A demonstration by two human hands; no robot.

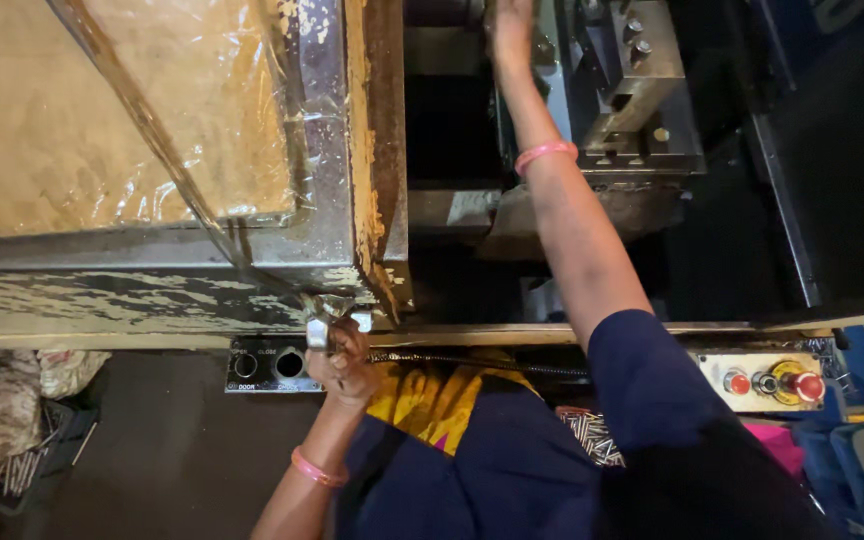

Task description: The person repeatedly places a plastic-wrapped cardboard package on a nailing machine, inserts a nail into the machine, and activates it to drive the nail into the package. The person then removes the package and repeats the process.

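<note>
Mid-cycle by the look of it: left hand is gripping the small shiny metal door handle at the worn machine door's corner, right hand is reaching deep into the grey steel machine chamber, fingers cropped, grip unclear.

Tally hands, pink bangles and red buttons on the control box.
Hands: 2, left hand on the metal handle, right hand inside the machine
Pink bangles: 2
Red buttons: 2
Total: 6
</note>
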